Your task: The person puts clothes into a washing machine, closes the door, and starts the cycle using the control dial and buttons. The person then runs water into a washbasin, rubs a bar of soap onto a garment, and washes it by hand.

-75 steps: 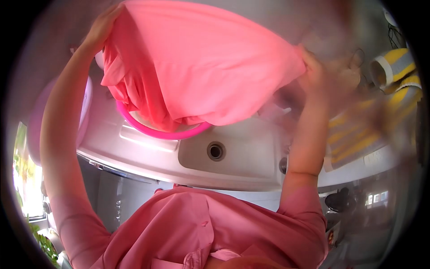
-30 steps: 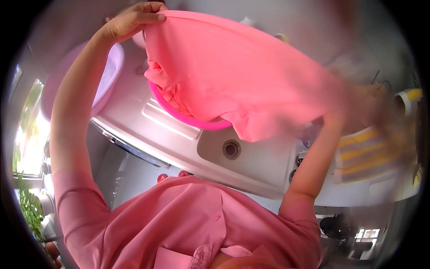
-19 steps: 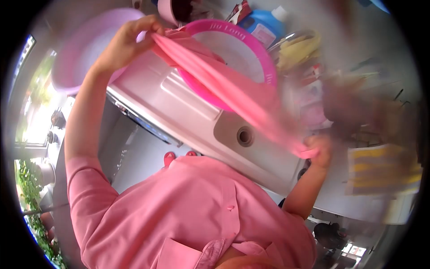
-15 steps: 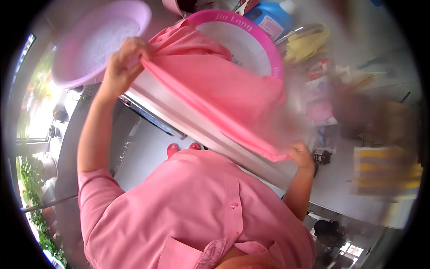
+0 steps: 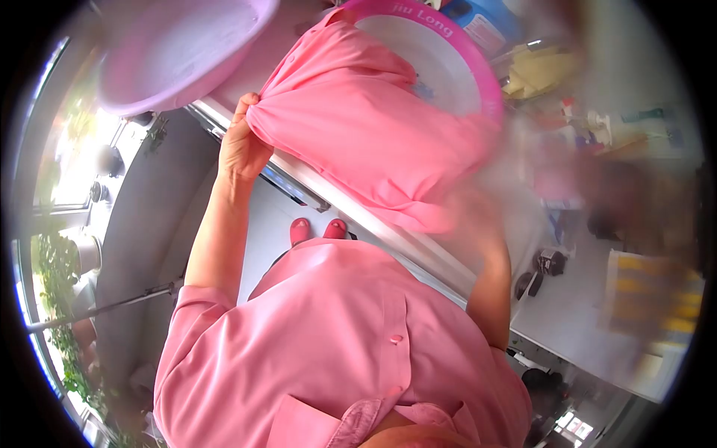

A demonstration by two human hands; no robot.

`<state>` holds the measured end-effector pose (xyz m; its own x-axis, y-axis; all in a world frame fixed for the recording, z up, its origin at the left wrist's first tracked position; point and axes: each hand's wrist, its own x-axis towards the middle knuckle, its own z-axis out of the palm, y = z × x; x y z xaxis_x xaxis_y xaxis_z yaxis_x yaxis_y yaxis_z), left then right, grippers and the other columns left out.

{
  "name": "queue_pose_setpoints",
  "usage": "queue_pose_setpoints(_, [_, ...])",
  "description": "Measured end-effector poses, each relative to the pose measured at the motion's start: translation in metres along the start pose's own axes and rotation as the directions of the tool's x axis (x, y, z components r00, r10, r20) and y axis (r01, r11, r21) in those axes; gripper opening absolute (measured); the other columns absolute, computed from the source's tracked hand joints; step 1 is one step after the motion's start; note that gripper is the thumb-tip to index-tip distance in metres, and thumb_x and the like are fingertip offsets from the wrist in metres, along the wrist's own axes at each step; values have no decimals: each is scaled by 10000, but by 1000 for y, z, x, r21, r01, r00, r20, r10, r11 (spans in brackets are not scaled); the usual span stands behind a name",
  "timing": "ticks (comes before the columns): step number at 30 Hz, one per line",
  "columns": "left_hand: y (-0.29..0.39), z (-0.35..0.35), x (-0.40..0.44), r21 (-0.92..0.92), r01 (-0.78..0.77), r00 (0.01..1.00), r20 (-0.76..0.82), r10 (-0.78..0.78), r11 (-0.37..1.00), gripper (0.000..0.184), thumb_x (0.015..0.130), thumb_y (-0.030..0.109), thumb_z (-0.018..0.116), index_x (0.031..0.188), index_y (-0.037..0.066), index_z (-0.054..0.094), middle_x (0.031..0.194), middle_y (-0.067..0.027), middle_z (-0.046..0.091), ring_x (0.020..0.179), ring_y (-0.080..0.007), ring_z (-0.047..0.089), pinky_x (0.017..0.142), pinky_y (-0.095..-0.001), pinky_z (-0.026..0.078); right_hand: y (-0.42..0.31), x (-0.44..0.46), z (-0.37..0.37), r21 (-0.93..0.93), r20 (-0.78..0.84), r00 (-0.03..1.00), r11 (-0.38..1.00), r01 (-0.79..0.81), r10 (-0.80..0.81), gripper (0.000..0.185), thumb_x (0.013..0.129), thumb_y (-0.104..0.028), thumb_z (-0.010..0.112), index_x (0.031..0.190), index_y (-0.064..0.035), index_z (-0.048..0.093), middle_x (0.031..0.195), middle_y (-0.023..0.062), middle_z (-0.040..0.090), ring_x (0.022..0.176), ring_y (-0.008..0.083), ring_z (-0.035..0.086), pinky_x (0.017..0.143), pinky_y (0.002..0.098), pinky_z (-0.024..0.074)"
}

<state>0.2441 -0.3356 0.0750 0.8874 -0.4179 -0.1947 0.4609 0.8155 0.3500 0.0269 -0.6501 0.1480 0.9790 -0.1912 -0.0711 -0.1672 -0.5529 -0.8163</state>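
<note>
Nearest is the pink shirt (image 5: pixel 343 328) the person wears. Past it are two red shoes (image 5: pixel 334 229) on the floor. The left hand (image 5: pixel 245 149) pinches the edge of a big pink cloth (image 5: pixel 358 142) in its fingers. The right hand (image 5: pixel 482 220) is blurry by the cloth's other side, so I can't tell if its fingers grip. The cloth hangs over the worktop (image 5: pixel 556 313) edge and partly over a pink bowl (image 5: pixel 485 78). Farther off are a purple tub (image 5: pixel 168 93), left, and a blue bottle (image 5: pixel 489 22), right.

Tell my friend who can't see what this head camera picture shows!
A person's left hand pinches a pink garment spread partly over a pink-rimmed basin; the right hand is blurred. A purple tub stands at upper left.
</note>
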Motion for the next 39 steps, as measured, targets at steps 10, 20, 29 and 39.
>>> queue_pose_setpoints(10, [-10,16,-15,-104,-9,987,161,26,995,208,788,74,585,977,72,498,1069,-90,528,999,-221,508,913,-363,406,-69,104,-5,-307,-235,934,933,190,-268,216,760,-101,597,947,3,571,890,131,597,807,219,576,720,295,443])
queue_pose_setpoints(20, [-22,43,-30,-69,-19,953,299,39,997,271,784,41,564,1044,76,495,1048,-96,553,981,-212,534,891,-355,427,-25,238,56,-657,282,953,746,109,108,346,730,-213,545,988,15,584,1013,216,570,970,344,538,823,381,421])
queue_pose_setpoints(29, [-50,113,-46,318,35,801,558,-216,948,504,820,-17,457,1305,53,337,1332,-37,340,1227,-140,300,984,-277,253,-77,210,22,-105,-263,961,992,62,-88,287,820,-201,436,1001,-23,569,931,201,590,902,286,566,745,376,432])
queue_pose_setpoints(39, [-79,123,-23,382,39,938,304,-166,923,205,831,-30,389,1007,34,470,1003,-100,541,874,-212,562,792,-345,478,-114,158,-51,735,-282,954,617,280,-98,305,887,-220,391,1085,-19,506,1044,76,559,953,175,540,843,310,430])
